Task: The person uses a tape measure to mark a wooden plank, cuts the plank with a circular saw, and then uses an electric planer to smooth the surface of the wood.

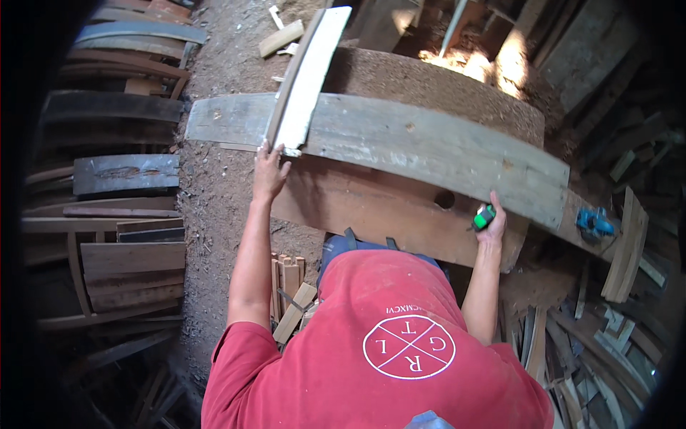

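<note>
A board with a bright white face and brown edge lies crosswise over a long weathered grey plank. My left hand is at the board's near end, its fingers closed on the corner and the thumb a little apart. In my right hand is a green and black tape measure. That hand is beside the plank's near edge, with one finger pointing up towards it. Whether the tape's blade is drawn out I cannot tell.
Beneath the plank is a wide brown wooden bench with a round hole. A blue hand plane or similar tool sits at its right end. Stacked boards line the left; scrap wood crowds the right. Offcuts lie beyond.
</note>
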Demonstrator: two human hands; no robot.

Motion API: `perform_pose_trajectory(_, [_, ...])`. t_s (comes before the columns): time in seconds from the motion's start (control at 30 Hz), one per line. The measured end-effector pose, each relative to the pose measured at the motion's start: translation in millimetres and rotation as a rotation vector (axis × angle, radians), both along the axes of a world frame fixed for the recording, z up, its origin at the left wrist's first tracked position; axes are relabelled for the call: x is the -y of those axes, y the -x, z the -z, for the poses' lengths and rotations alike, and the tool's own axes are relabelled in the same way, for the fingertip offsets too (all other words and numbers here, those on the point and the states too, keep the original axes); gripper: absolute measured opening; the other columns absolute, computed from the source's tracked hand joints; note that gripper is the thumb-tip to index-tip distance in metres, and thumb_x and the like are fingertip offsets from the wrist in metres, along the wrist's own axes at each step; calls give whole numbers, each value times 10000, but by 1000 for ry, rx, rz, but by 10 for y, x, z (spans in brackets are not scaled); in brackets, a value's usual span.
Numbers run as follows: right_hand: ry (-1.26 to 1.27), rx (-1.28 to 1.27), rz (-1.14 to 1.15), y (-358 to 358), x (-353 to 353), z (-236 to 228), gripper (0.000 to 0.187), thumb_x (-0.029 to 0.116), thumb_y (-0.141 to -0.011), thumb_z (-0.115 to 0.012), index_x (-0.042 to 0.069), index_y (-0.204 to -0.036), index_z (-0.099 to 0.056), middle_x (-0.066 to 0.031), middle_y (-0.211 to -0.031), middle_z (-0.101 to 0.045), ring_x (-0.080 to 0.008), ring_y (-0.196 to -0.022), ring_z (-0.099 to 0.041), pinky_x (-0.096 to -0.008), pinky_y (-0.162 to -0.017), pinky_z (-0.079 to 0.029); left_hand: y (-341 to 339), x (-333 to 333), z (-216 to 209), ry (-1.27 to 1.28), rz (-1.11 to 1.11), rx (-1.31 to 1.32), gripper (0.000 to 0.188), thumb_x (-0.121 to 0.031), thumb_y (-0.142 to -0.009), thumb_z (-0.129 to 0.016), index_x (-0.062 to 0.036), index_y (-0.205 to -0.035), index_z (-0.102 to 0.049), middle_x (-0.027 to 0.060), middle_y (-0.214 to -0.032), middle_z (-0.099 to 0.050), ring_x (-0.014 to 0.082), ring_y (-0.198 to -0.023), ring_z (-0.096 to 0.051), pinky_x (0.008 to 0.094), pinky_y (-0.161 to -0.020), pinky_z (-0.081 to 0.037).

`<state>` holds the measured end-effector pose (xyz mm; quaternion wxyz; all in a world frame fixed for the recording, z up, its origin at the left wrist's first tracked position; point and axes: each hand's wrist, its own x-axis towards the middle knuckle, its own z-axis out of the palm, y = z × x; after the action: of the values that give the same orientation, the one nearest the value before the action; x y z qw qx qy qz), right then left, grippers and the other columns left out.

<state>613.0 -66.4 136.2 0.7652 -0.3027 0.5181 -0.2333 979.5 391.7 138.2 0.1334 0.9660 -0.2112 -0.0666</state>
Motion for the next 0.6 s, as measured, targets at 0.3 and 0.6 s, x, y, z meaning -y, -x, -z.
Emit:
perform_pose_trajectory(0.3, [210,67,44,-55,575,-804,221,270,-943,-811,141,-853,-655,-16,-614,-615,-124,-475,-570,-273,-429,-437,176,248,-486,116,13,129,457,-207,-957,-709,-175,-1410,-659,223,-1564,-501,430,-1444,-471,507,-1227,-367])
perform_pose_trajectory(0.6, [120,37,-27,946,1053,-374,281,314,-925,-829,141,-828,-630,-41,-622,-636,-138,-491,-595,-273,-438,-454,646,436,-446,142,190,79,449,-96,-923,-720,-223,-1352,-690,182,-1573,-462,407,-1487,-420,513,-1229,-381])
